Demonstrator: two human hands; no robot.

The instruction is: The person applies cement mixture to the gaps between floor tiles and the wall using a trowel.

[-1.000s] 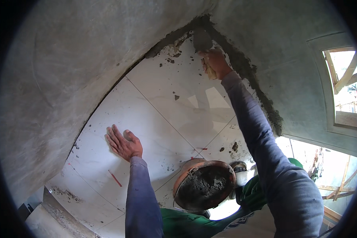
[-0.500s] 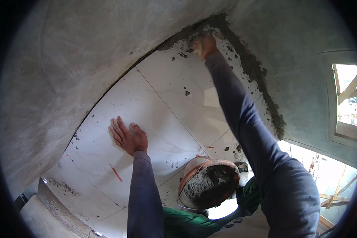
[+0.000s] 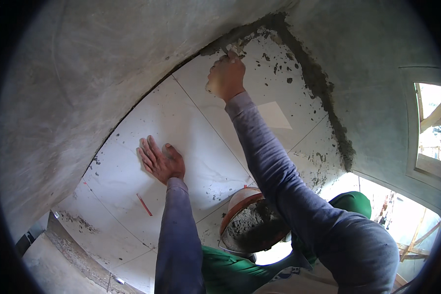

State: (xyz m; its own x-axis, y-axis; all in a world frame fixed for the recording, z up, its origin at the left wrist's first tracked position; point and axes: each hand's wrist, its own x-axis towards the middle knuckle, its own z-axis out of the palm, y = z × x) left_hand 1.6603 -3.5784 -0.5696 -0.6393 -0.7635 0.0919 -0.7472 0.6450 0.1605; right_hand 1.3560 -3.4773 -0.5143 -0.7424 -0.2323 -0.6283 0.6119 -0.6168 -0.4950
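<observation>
My left hand (image 3: 162,161) rests flat with fingers spread on the white tiled floor (image 3: 210,157), left of centre. My right hand (image 3: 226,77) is closed on a trowel (image 3: 232,51), mostly hidden by the hand, at the floor's edge along the left wall, near the far corner. Dark wet mortar (image 3: 323,93) runs along that corner and down the right-hand edge, with specks scattered over the tiles. An orange-rimmed bucket (image 3: 255,228) with grey mortar stands by my legs, partly covered by my right forearm.
Grey plastered walls (image 3: 78,93) meet at the far corner. A window opening (image 3: 430,132) with wooden braces is on the right. A bright gap with timber (image 3: 416,235) lies at the lower right. Small red tile spacers (image 3: 143,203) lie on the tiles.
My right hand has moved from the corner leftward along the wall edge and slightly toward me, with the trowel. My left hand has shifted slightly up and right, still open on the tiles.
</observation>
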